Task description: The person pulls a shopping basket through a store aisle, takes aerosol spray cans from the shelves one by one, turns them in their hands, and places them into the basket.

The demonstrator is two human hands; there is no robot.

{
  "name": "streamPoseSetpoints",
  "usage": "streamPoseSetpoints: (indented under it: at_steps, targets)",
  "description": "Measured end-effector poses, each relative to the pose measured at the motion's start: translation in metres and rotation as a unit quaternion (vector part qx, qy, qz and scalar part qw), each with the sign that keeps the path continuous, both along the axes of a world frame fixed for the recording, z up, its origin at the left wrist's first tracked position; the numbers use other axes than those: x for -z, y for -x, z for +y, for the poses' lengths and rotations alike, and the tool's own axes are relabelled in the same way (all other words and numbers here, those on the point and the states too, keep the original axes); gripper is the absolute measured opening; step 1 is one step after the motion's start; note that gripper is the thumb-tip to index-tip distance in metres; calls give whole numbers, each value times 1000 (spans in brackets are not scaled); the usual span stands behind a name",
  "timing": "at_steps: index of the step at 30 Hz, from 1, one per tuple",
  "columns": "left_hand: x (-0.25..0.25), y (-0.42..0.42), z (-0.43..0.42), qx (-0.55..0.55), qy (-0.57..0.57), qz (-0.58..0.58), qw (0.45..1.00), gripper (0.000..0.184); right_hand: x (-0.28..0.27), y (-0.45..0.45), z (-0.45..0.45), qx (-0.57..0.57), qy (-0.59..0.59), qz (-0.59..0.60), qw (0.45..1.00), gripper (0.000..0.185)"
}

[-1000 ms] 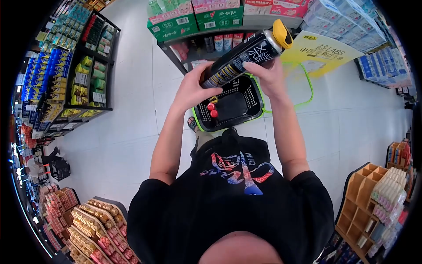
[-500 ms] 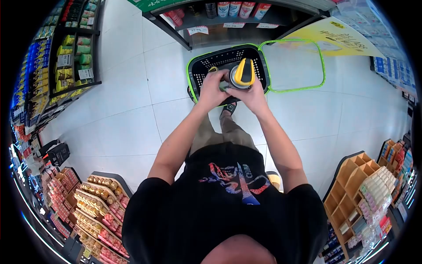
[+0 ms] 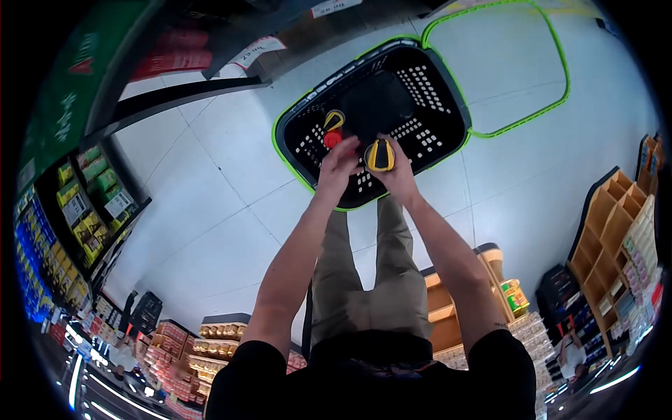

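A spray can with a yellow-and-black cap (image 3: pixel 381 155) is in my right hand (image 3: pixel 399 173), seen from above over the near side of the black shopping basket (image 3: pixel 456 91). My left hand (image 3: pixel 339 165) is just left of the can, fingers apart and slightly blurred, with nothing visible in it. Inside the basket, close to my left fingertips, are a red round-capped item (image 3: pixel 332 139) and another yellow-and-black cap (image 3: pixel 334 120). The can's body is mostly hidden under its cap and my fingers.
The basket's lime-green handle (image 3: pixel 564 66) lies folded out to the right over the tiled floor (image 3: pixel 217 210). A dark shelf edge (image 3: pixel 189 94) is at upper left. Stocked racks (image 3: pixel 91 203) stand left, and a wooden compartment shelf (image 3: pixel 607 227) stands right.
My left hand has come off the spray can, which stays in my right hand. The view has turned and come nearer the basket, now showing the red item inside.
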State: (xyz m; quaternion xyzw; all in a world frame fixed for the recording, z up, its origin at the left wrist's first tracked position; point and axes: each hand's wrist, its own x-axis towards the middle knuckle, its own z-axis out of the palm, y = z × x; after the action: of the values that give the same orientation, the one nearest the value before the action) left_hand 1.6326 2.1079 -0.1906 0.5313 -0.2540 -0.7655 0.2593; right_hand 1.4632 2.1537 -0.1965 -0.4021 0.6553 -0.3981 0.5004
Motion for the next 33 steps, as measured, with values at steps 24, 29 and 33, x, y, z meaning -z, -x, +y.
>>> streamPoseSetpoints:
  at_steps: [24, 29, 33]
  targets:
    - [123, 31, -25, 226, 121, -335, 907, 57, 214, -24, -30, -106, -97, 115, 983, 66]
    - [133, 34, -19, 183, 95, -314, 927, 57, 221, -27, -34, -109, -101, 134, 980, 75]
    - [126, 35, -17, 169, 103, -288, 937, 58, 228, -27, -38, -113, -111, 136, 978, 71]
